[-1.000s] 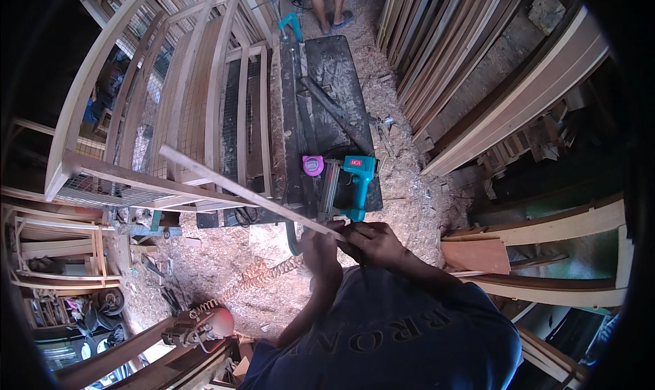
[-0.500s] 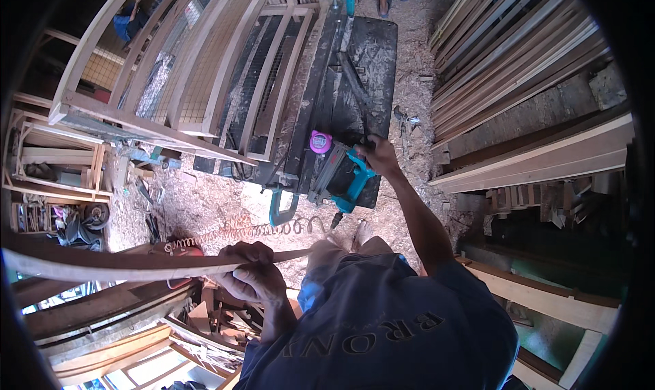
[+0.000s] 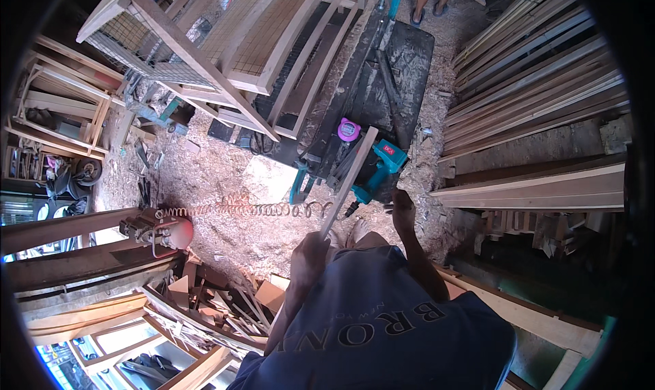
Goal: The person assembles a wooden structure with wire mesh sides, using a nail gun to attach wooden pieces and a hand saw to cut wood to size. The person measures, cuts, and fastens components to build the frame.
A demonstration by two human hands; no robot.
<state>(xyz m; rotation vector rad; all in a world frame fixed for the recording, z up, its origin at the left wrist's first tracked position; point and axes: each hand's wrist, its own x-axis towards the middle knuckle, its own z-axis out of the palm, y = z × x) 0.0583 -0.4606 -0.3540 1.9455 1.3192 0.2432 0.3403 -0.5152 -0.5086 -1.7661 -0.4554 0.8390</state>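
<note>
- The wooden strip (image 3: 349, 180) stood at the centre of the frame, its lower end in the left hand (image 3: 310, 253), whose fingers were wrapped around it.
- Its long axis ran on a steep slant, from that fist at lower centre up and rightward to a bare tip just right of the pink tape measure (image 3: 348, 130).
- The teal nail gun (image 3: 389, 158) lay right of the strip, on the dark bench (image 3: 416, 62); its own long handle slanted much the same way, from its body down to the lower left.
- In this view the strip crossed in front of part of the gun's left side (whether the two touched, I could not tell).
- The right hand (image 3: 403, 204) was the nearer one to the gun, just below and to the right of its handle, so the handle lay up and left from those fingers.
- Those right fingers looked curled, but whether they gripped anything could not be made out.
- The left hand sat farther off, at lower left from the gun, with the strip's length between them.
</note>
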